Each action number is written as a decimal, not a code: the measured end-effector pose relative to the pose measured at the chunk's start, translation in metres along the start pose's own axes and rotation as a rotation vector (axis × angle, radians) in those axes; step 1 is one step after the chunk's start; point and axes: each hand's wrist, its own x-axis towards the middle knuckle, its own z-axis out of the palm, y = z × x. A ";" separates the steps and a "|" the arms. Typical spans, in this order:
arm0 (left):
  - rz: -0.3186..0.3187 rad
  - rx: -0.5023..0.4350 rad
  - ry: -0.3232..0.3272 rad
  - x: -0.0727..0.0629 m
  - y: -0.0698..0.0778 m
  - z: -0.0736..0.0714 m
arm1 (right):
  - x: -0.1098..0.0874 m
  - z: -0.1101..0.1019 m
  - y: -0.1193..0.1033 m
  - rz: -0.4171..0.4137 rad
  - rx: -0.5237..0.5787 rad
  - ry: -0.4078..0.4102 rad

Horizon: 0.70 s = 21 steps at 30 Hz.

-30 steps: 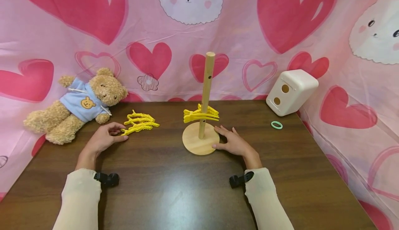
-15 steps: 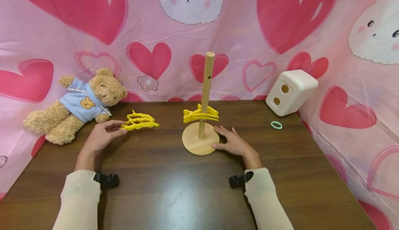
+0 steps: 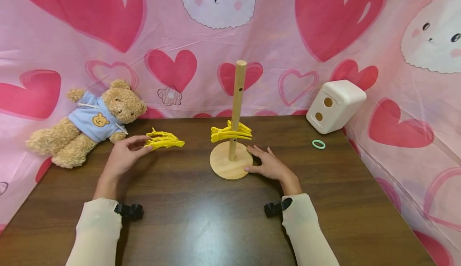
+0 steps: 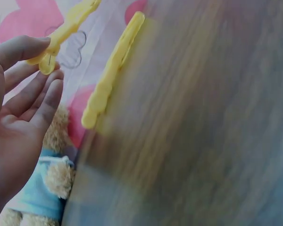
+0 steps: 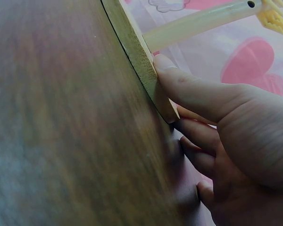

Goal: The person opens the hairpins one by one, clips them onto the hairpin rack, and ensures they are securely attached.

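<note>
My left hand (image 3: 126, 154) pinches a yellow hair clip (image 4: 68, 28) between thumb and fingertips, raised off the table. Another yellow hair clip (image 4: 108, 77) lies on the wood close to it; in the head view they overlap. My right hand (image 3: 271, 165) holds the rim of a wooden stand's round base (image 3: 225, 166), the thumb on top and the fingers along the edge. From the base rises an upright pole (image 3: 237, 97) with dark holes. Low on this pole, several yellow clips (image 3: 219, 135) sit crosswise around it.
A teddy bear (image 3: 99, 118) in a blue hoodie leans at the back left. At the back right stands a tilted white box (image 3: 340, 101) with round holes, a mint-green ring (image 3: 318, 144) in front of it. A pink heart-printed cloth (image 3: 205, 41) hangs behind the table (image 3: 173, 202).
My left hand has taken hold of the nearest yellow clip, lifted it and moved it slightly to the right and back, closer to the others. The right hand stays on the base.
</note>
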 end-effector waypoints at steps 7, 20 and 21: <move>0.031 -0.074 0.018 0.001 0.013 0.008 | 0.000 0.000 0.000 0.000 0.004 -0.005; 0.064 -0.105 0.071 0.001 0.025 0.014 | 0.000 0.000 0.000 0.002 0.004 -0.004; 0.064 -0.110 0.078 0.000 0.027 0.014 | 0.000 -0.001 0.000 0.005 0.004 -0.005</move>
